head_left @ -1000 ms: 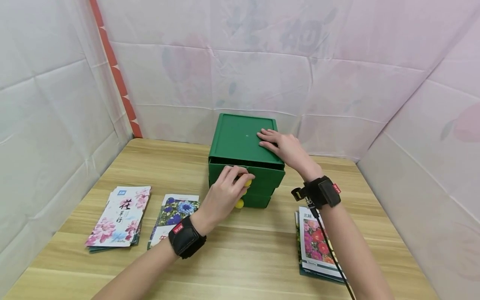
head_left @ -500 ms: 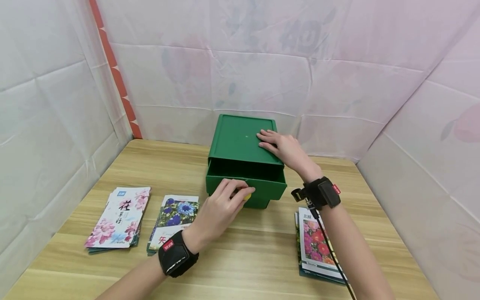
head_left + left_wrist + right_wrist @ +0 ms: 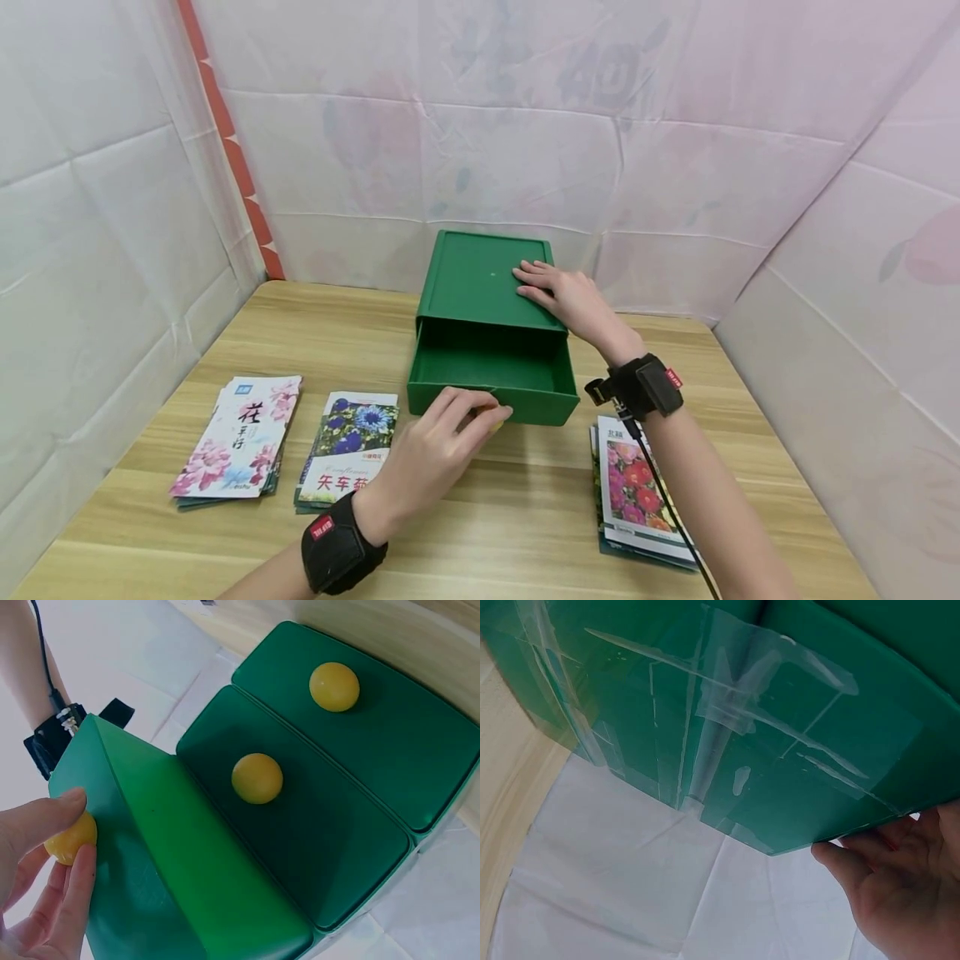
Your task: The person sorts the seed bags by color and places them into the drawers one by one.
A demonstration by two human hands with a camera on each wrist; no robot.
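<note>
A green three-drawer cabinet [image 3: 480, 279] stands at the back of the wooden table [image 3: 525, 517]. Its top drawer [image 3: 491, 379] is pulled far out, and only bare green floor shows inside. My left hand [image 3: 483, 410] pinches the drawer's yellow knob [image 3: 73, 836] between thumb and fingers [image 3: 52, 892]. In the left wrist view, the two lower drawers are closed, each with its own yellow knob [image 3: 256, 778] [image 3: 334, 686]. My right hand [image 3: 555, 287] lies flat on the cabinet's top near its right edge. In the right wrist view, its fingers [image 3: 855, 866] curl just over the edge of the cabinet [image 3: 742, 712].
Stacks of flower seed packets lie on the table: one at the left [image 3: 240, 437], one left of centre [image 3: 348, 446], and one at the right [image 3: 637, 492] beside my right forearm. Pale cloth walls [image 3: 90, 208] close in the table on three sides.
My left hand has pulled the top drawer steadily toward me, from slightly ajar to far out. The right hand has stayed on the cabinet's top.
</note>
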